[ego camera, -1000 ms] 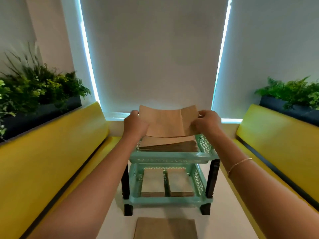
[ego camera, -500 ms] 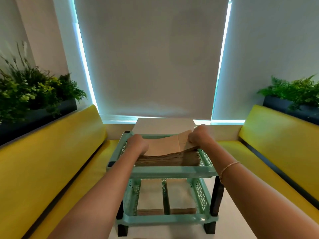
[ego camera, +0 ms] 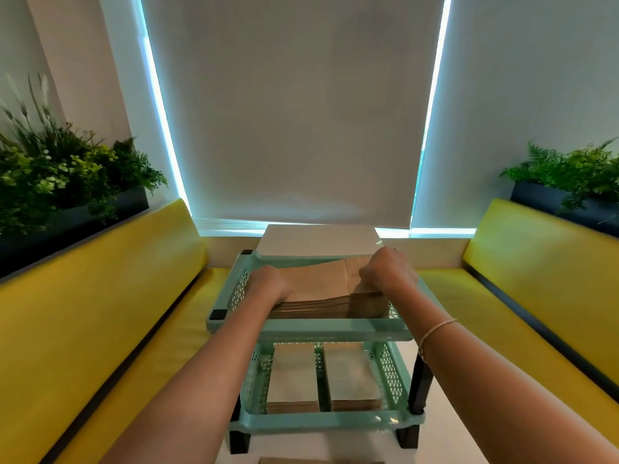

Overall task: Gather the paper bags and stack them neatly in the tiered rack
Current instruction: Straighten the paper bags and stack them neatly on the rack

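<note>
A mint-green tiered rack (ego camera: pixel 311 333) with black legs stands on a white table. Its upper tray holds a thick stack of brown paper bags (ego camera: pixel 321 289). My left hand (ego camera: pixel 268 284) grips the stack's left edge and my right hand (ego camera: pixel 388 274) grips its right edge, fingers curled down over the sides. The fingertips are hidden behind the hands. In the lower tray lie two side-by-side piles of paper bags (ego camera: pixel 351 376). The edge of another brown bag (ego camera: pixel 301 460) shows on the table at the bottom of the view.
Yellow padded benches (ego camera: pixel 100 313) run along both sides of the white table (ego camera: pixel 318 237). Dark planters with green plants (ego camera: pixel 60 182) sit behind each bench. Closed window blinds fill the wall ahead.
The bags that both hands held up above the rack have come down onto the top tray's stack. The hands now sit at the stack's edges, and the view has moved closer.
</note>
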A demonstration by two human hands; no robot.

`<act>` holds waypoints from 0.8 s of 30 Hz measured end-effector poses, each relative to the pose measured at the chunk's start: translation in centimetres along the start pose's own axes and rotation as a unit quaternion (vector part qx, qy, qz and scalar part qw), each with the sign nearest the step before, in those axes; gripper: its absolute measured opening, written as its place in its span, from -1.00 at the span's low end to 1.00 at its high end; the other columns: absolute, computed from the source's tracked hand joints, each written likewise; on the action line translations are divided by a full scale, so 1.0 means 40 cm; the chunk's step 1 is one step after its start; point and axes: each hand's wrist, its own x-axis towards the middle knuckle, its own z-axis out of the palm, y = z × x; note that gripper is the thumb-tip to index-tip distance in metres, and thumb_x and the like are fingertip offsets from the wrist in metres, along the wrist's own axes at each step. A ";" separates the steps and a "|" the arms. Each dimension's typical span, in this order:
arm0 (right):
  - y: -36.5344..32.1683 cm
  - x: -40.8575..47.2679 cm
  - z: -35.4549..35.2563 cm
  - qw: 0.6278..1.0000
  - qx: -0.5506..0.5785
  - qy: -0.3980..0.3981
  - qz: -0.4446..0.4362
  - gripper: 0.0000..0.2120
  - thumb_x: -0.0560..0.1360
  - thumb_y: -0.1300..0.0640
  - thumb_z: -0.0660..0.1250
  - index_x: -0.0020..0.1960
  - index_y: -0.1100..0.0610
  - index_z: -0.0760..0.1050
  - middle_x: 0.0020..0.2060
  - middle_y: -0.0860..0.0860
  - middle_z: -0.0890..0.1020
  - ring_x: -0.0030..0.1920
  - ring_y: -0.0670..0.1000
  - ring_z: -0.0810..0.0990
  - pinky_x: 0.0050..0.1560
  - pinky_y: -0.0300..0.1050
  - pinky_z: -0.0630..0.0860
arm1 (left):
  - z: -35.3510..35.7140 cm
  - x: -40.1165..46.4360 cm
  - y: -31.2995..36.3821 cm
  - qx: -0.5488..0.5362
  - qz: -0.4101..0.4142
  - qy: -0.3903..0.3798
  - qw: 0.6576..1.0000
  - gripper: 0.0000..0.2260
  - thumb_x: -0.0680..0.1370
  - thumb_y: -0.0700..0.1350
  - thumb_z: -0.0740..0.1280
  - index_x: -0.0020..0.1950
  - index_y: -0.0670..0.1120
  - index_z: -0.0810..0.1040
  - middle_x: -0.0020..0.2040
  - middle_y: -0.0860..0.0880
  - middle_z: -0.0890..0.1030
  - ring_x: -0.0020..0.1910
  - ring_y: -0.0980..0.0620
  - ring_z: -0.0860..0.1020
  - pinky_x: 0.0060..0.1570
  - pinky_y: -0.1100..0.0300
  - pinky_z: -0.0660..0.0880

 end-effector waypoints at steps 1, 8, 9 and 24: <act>-0.001 -0.005 -0.001 1.000 -0.002 -0.001 -0.004 -0.75 0.49 0.18 0.27 -0.34 0.13 0.34 -0.36 0.00 0.35 -0.17 0.06 0.44 -0.17 -0.12 0.38 | -0.001 0.000 0.000 0.005 0.002 -0.001 1.000 -0.75 0.54 -0.14 0.27 -0.30 -0.15 0.34 -0.31 -0.05 0.37 -0.14 -0.01 0.41 -0.19 0.19 0.34; -0.007 -0.053 -0.014 0.995 0.007 0.072 -0.064 -0.78 0.54 0.14 0.26 0.14 0.20 0.47 0.05 0.14 0.58 0.02 0.14 0.51 -0.08 -0.05 0.41 | -0.016 -0.032 0.013 -0.037 0.052 0.092 0.994 -0.69 0.54 -0.17 0.29 0.26 -0.19 0.43 0.17 -0.18 0.51 0.18 -0.14 0.45 0.05 0.09 0.44; -0.006 -0.071 -0.023 0.992 0.020 0.092 -0.082 -0.70 0.54 0.12 0.25 0.24 0.19 0.43 0.10 0.14 0.58 0.11 0.15 0.51 0.00 -0.04 0.43 | -0.021 -0.051 0.018 -0.079 0.079 0.122 0.986 -0.66 0.53 -0.16 0.31 0.30 -0.16 0.41 0.21 -0.17 0.49 0.21 -0.13 0.43 0.09 0.10 0.43; 0.380 -0.495 0.270 0.978 0.072 -0.166 0.106 -0.62 0.51 0.11 0.31 0.31 0.13 0.44 0.17 0.07 0.59 0.14 0.03 0.56 0.17 -0.13 0.46 | 0.319 -0.466 -0.225 -0.057 0.042 -0.173 0.982 -0.64 0.50 0.04 0.37 0.25 -0.03 0.45 0.20 -0.03 0.51 0.15 -0.01 0.49 0.11 0.14 0.47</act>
